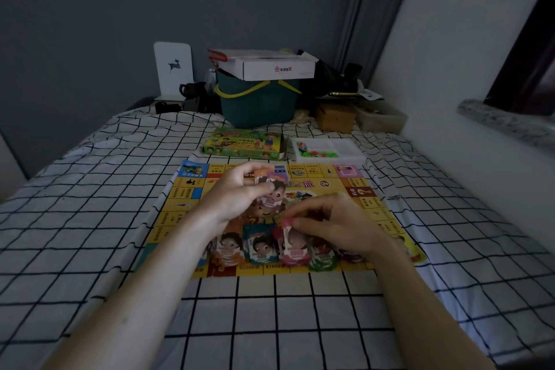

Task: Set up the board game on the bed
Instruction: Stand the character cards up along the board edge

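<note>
The board (372, 189) lies flat on my checked bed (90, 219), its box (243, 144) and tray (327, 149) just beyond. My left hand (237, 192) grips a small stack of notes (270, 189). My right hand (336, 225) pinches a pink note (292, 245) over the row of piles (258, 245) on the board.

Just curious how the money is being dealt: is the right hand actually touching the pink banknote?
Touching. In the head view the right hand pinches the top edge of the pink banknote between its fingertips, with no gap visible, above the game board.
</note>
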